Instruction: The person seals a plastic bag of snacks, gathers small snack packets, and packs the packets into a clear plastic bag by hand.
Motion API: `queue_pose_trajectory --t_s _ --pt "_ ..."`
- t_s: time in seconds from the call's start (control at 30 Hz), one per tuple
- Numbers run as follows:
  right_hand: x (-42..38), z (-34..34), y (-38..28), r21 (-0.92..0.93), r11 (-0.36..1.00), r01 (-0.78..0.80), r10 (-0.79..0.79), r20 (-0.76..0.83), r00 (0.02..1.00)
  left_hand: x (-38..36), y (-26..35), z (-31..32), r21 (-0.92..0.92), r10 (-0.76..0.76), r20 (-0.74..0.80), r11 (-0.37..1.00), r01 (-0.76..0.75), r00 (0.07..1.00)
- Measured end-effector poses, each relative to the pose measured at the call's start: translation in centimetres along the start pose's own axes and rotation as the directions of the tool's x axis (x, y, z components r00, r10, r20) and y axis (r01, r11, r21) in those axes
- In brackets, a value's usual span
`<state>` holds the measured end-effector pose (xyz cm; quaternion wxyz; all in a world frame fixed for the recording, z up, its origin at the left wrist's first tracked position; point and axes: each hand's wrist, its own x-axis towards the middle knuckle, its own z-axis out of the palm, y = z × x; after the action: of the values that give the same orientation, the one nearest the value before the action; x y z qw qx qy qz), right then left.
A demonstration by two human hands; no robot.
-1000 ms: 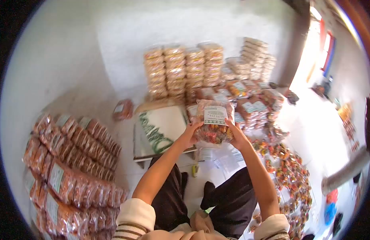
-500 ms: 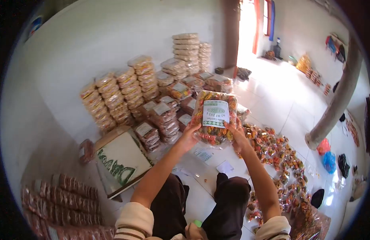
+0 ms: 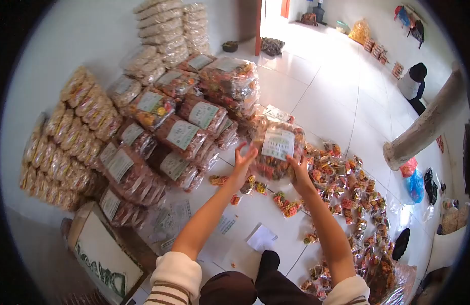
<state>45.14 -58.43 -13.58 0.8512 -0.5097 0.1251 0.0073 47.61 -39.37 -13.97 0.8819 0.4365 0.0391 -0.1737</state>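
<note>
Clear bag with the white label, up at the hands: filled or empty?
Filled: the bag looks plump, and coloured contents show through its clear plastic below the white label. I cannot tell whether it is sealed.

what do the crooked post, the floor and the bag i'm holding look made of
Crooked post: probably wood, dull and unpainted-looking, from its trunk-like curve.
Floor: likely glazed ceramic tile, glossy, with joint lines.
Held bag: apparently clear, shiny plastic film, contents showing through.

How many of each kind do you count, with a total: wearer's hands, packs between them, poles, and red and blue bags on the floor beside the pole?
Left hand and right hand: 2
Pack: 1
Pole: 1
Red bag: 1
Blue bag: 1
Total: 6
</note>
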Motion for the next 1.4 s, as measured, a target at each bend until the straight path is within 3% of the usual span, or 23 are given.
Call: queue_pose_trajectory --t_s 0.07,0.13,0.17,0.23,0.3,0.37,0.4,0.43,0.5,0.7,0.8,0.87,0.93,0.97,1.03,1.07,1.1,1.17,1.2,1.27,1.33,1.37,1.4 --pt "4.4 -0.2 0.3 0.016 1.000 0.024 -0.023 -0.058 0.998 4.6 -0.2 0.1 -0.028 0.039 -0.017 0.999 -0.040 0.999" --pt "7.7 0.2 0.7 0.039 0.998 0.049 -0.045 -0.103 0.994 8.4 -0.3 -0.5 0.152 0.250 0.040 0.955 -0.253 0.967" --pt "9.2 0.3 0.1 0.009 1.000 0.017 -0.016 -0.097 0.995 10.0 -0.3 -0.4 0.155 0.245 0.036 0.956 -0.248 0.969" --pt "12.2 0.9 -0.3 -0.022 1.000 -0.019 0.018 -0.081 0.997 12.4 0.3 0.0 0.314 0.414 0.082 0.852 -0.418 0.907" --pt "14.7 1.3 -0.4 -0.041 0.999 -0.031 0.026 -0.119 0.993 15.0 0.7 -0.4 0.367 0.409 0.051 0.841 -0.398 0.911" --pt "18.2 -0.3 1.6 -0.128 0.992 0.013 -0.028 -0.115 0.993 17.7 0.2 -1.9 0.532 0.437 0.114 0.731 -0.427 0.892" --pt "20.2 -1.8 2.7 -0.405 0.908 -0.112 0.039 -0.185 0.982 18.3 -0.1 -2.3 0.634 0.406 0.069 0.687 -0.354 0.911" --pt "21.0 -2.3 3.1 -0.635 0.734 -0.239 0.083 -0.266 0.960 19.2 -0.9 -3.4 0.638 0.400 0.065 0.688 -0.346 0.914" --pt "21.0 -2.8 3.9 -0.636 0.746 -0.197 0.062 -0.229 0.972 20.1 -2.0 -4.7 0.812 0.449 0.087 0.485 -0.325 0.889" --pt "19.3 -2.5 3.5 -0.581 0.801 -0.146 0.014 -0.226 0.974 19.6 -1.5 -4.7 0.828 0.548 0.226 0.327 -0.455 0.805" --pt "17.8 -2.3 4.0 -0.586 0.802 -0.117 -0.036 -0.242 0.970 17.4 -1.3 -3.5 0.910 0.673 0.124 0.215 -0.353 0.729" --pt "16.8 -2.3 4.8 -0.594 0.801 -0.083 -0.078 -0.240 0.968 15.7 -0.9 -3.2 0.883 0.690 0.165 0.215 -0.418 0.704" --pt "14.6 -1.1 4.9 -0.695 0.717 0.062 -0.327 -0.256 0.910 13.2 0.0 -2.5 0.845 0.701 0.211 0.220 -0.487 0.682" --pt "13.5 -0.4 4.7 -0.696 0.713 0.083 -0.338 -0.238 0.911 11.5 0.5 -2.2 0.844 0.716 0.211 0.210 -0.494 0.666" --pt "10.1 2.4 4.2 -0.737 0.642 0.210 -0.448 -0.139 0.883 8.2 1.8 -2.1 0.882 0.641 0.187 0.224 -0.415 0.744" --pt "8.5 4.3 3.9 -0.796 0.537 0.281 -0.558 -0.086 0.825 7.0 2.9 -2.2 0.831 0.689 0.244 0.213 -0.513 0.683" --pt "6.5 6.6 3.5 -0.784 0.540 0.307 -0.563 -0.065 0.824 4.9 4.4 -2.3 0.837 0.705 0.245 0.192 -0.512 0.665" --pt "2.5 10.7 1.9 -0.640 0.634 0.435 -0.539 0.038 0.841 0.2 7.4 -1.8 0.749 0.590 0.149 0.456 -0.480 0.793" --pt "2.2 11.2 2.7 -0.751 0.423 0.507 -0.645 0.144 0.751 -2.1 8.7 -1.8 0.748 0.647 0.158 0.415 -0.518 0.746" --pt "-1.2 13.7 3.0 -0.678 0.505 0.534 -0.592 0.178 0.786 -5.9 10.3 -3.3 0.740 0.631 0.147 0.441 -0.508 0.762" --pt "-5.0 14.7 4.6 -0.644 0.473 0.601 -0.545 0.322 0.774 -9.7 10.7 -5.4 0.723 0.600 0.143 0.480 -0.497 0.787" --pt "-7.5 15.2 5.1 -0.681 0.456 0.573 -0.477 0.356 0.804 -11.6 10.4 -6.4 0.738 0.560 0.078 0.524 -0.426 0.825" --pt "-7.8 14.5 7.3 -0.661 0.541 0.520 -0.332 0.400 0.854 -14.0 10.2 -7.0 0.747 0.514 0.010 0.566 -0.348 0.858"
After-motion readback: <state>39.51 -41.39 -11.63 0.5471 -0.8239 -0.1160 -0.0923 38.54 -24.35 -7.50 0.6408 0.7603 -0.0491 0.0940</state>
